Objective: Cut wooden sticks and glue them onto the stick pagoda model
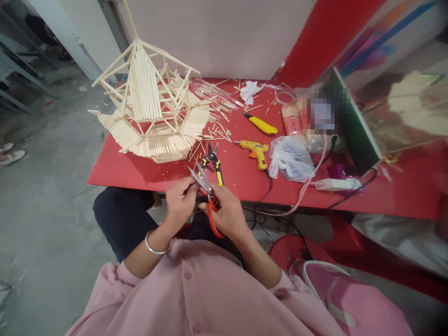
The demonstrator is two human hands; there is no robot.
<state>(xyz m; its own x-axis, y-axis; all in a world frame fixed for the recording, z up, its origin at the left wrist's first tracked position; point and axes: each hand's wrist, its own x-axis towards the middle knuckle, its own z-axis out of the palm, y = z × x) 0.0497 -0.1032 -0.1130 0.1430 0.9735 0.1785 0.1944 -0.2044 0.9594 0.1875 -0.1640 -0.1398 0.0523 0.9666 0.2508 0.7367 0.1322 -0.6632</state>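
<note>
My right hand (pixel 228 212) is closed on scissors (pixel 211 205) with orange handles, their blades parted and pointing up and left. Close beside the blades, my left hand (pixel 181 200) is closed in a pinch; whatever lies between its fingers is too small to make out. Just beyond the scissors, pruning snips (pixel 218 170) with black and yellow handles rest on the red table (pixel 241 182). A pagoda-like model (pixel 145 93) built of pale wooden sticks stands at the table's left end, past my left hand.
A yellow glue gun (pixel 257 151), a yellow utility knife (pixel 262 125) and a plastic bag (pixel 292 158) lie right of the model. Loose sticks (pixel 220 133) are scattered beside it. Cords (pixel 269 186) hang over the front edge. A green-sided box (pixel 353 116) stands farther right.
</note>
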